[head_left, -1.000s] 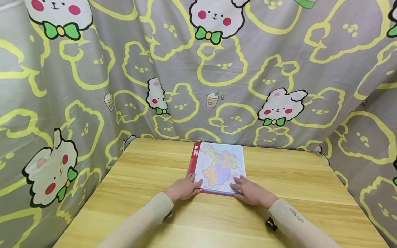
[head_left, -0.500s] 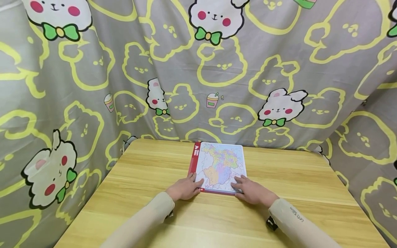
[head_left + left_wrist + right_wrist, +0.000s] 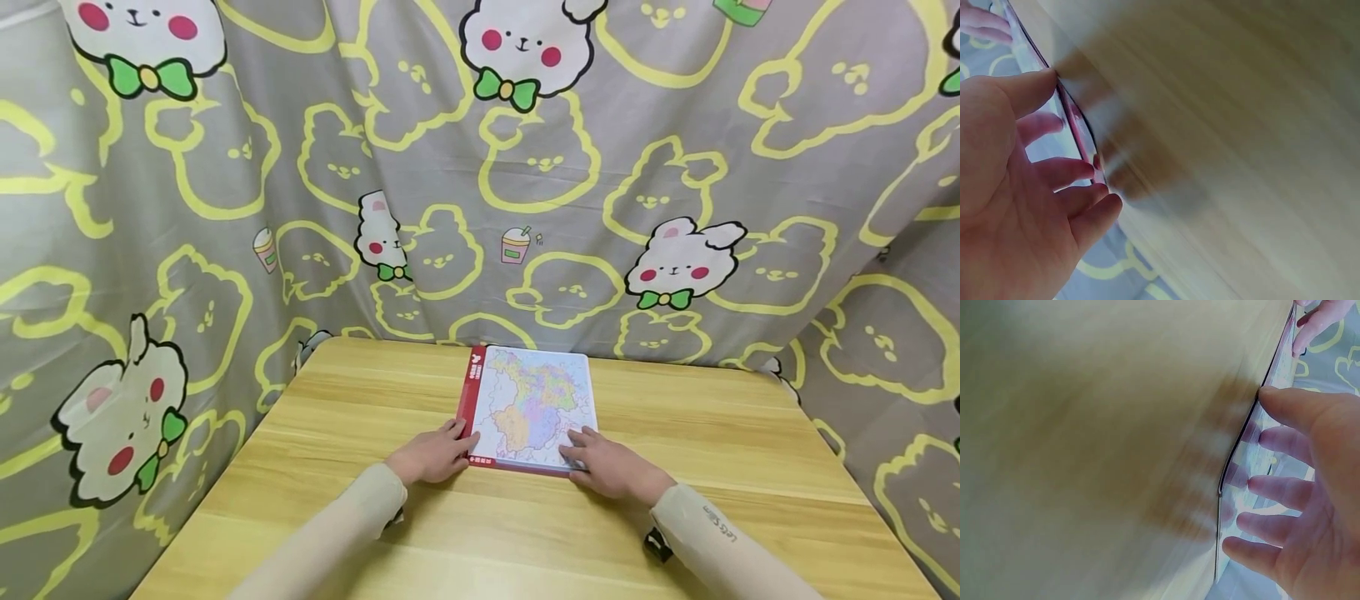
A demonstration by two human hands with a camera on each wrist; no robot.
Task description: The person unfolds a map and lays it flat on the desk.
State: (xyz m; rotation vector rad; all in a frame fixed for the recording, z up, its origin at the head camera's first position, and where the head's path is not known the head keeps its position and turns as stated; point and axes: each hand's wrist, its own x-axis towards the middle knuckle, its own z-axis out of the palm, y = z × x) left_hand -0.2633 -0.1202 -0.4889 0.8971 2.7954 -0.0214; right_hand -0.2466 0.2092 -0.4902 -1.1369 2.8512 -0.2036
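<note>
A flat rectangular map board (image 3: 525,400) lies on the wooden table, its coloured map face up and a red border (image 3: 467,400) along the left and near edges. At its near left corner my left hand (image 3: 427,457) touches the edge with loosely bent fingers. The left wrist view shows the left hand's (image 3: 1010,187) fingertips along the board's side. My right hand (image 3: 615,468) rests over the near right corner, fingertips on the map. Spread, nearly straight fingers of the right hand (image 3: 1329,487) appear in the right wrist view, thumb at the near edge.
The wooden table (image 3: 697,433) extends to both sides of the board and toward me. A grey curtain (image 3: 442,167) with yellow outlines and white rabbits hangs behind the table and along both sides. The board's far edge lies close to the curtain.
My left hand has shifted slightly left, exposing more of the board's near left corner. The right hand and the board have stayed nearly where they were.
</note>
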